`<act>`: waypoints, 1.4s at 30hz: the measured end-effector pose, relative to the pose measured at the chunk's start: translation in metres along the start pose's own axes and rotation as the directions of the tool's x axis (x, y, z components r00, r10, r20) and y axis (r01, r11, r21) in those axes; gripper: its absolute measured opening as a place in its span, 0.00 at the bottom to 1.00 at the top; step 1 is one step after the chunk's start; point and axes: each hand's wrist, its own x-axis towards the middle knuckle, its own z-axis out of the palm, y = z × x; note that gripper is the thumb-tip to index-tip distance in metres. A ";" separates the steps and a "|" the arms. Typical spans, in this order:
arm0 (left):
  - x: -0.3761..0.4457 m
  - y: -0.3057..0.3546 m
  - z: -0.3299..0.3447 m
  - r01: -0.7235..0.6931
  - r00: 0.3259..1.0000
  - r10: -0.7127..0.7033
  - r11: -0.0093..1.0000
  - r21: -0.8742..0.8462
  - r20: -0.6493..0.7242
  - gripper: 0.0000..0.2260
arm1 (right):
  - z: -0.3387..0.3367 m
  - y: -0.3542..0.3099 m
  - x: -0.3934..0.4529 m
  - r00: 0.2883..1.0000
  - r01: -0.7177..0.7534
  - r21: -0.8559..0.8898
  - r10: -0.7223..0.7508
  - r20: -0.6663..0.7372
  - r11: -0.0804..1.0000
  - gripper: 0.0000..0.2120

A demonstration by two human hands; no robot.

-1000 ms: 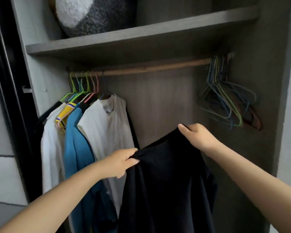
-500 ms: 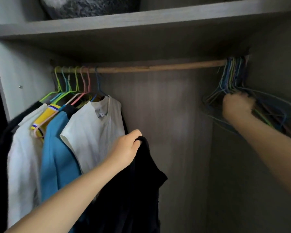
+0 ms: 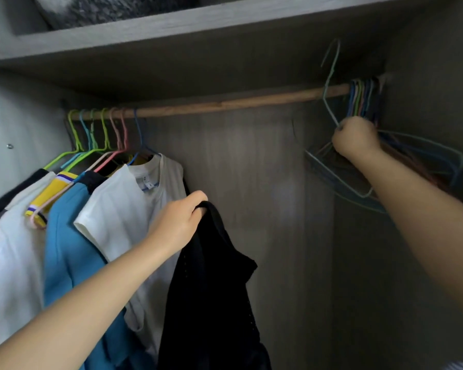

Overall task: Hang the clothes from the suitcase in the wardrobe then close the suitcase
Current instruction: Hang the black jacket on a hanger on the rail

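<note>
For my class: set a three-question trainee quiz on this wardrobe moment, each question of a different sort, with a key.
1. True or false: the left hand holds the black garment.
2. The right hand grips: A) the wooden rail B) a pale green hanger C) the shelf
3. Fill in: beside the black garment hangs a ____ T-shirt.

Key: 1 true; 2 B; 3 white.
</note>
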 end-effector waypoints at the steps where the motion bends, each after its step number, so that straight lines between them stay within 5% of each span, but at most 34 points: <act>1: 0.000 0.000 0.001 -0.003 1.000 0.003 1.000 0.010 0.009 0.06 | 0.005 0.001 -0.001 1.000 0.010 0.118 -0.010 0.001 0.993 0.11; 6: -0.002 -0.001 0.005 0.000 0.995 -0.008 0.997 0.078 0.097 0.07 | 0.057 0.015 -0.052 0.992 0.074 0.502 -0.113 0.048 0.861 0.12; 9: -0.002 -0.004 -0.002 -0.014 0.988 -0.009 0.989 0.147 0.153 0.09 | 0.082 0.019 -0.100 0.981 -0.095 0.717 -0.058 0.185 0.691 0.19; 12: 0.001 -0.006 -0.008 -0.026 0.988 -0.005 0.980 0.200 0.157 0.09 | 0.108 0.003 -0.137 0.847 -0.350 0.720 -0.126 0.517 0.599 0.10; 15: 0.002 -0.007 -0.010 -0.038 0.984 -0.009 0.966 0.257 0.177 0.09 | 0.124 -0.021 -0.151 0.745 -0.522 0.721 -0.168 0.646 0.456 0.08; 20: -0.013 -0.022 -0.018 -0.019 0.967 -0.074 0.934 0.357 0.246 0.05 | 0.129 -0.026 -0.134 0.897 -0.185 0.651 -0.145 0.418 0.736 0.21; 24: -0.026 -0.045 -0.033 0.009 0.958 -0.119 0.921 0.390 0.259 0.06 | 0.105 -0.030 -0.104 0.962 -0.070 0.662 -0.124 0.242 0.746 0.28; 29: -0.042 -0.062 -0.046 -0.142 0.952 -0.044 0.816 0.561 0.304 0.16 | 0.079 -0.051 -0.084 0.957 0.025 0.645 -0.206 0.206 0.764 0.28; 32: -0.053 -0.074 -0.053 -0.276 0.957 0.164 0.777 0.566 0.240 0.09 | 0.069 -0.061 -0.079 0.955 0.029 0.661 -0.216 0.203 0.750 0.28; 42: -0.057 -0.058 -0.072 -0.363 0.932 0.282 0.691 0.625 0.228 0.03 | 0.076 -0.092 -0.114 0.874 0.011 0.681 -0.337 0.349 0.733 0.28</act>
